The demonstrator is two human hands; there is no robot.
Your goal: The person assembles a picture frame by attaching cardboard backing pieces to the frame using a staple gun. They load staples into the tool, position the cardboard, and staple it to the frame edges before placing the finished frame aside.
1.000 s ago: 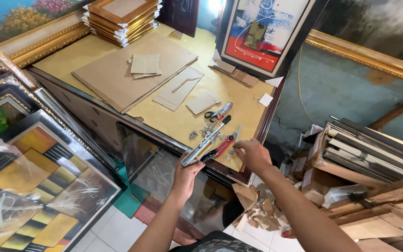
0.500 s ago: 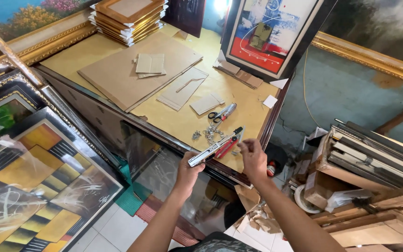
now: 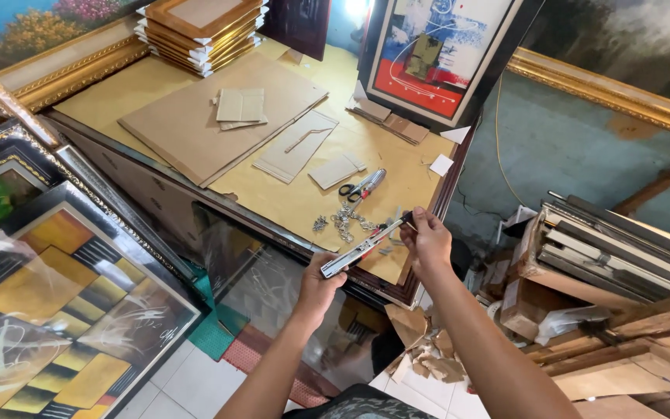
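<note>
head view: both hands gripping a slim metal tool at the desk's near corner

head view is looking down at a left hand closing around the lower end of a long silver metal tool, while the right hand is pinching its upper tip between thumb and fingers. the tool is hanging tilted in the air, just over the dark near edge of the desk, touching nothing but the hands. just beyond it, on the desk, a scatter of small metal fittings is lying beside a pair of scissors, both near that edge. further back, a large cardboard sheet is taking up much of the surface, with a stack of frames at the far end, leaving bare yellowish room in between. framed paintings are crowding the left side, and wood offcuts are piling up on the right, so only a narrow strip of tiled floor is lying open below. the tool's exact kind is hard to make out, and the fittings are too small to tell apart.
</note>
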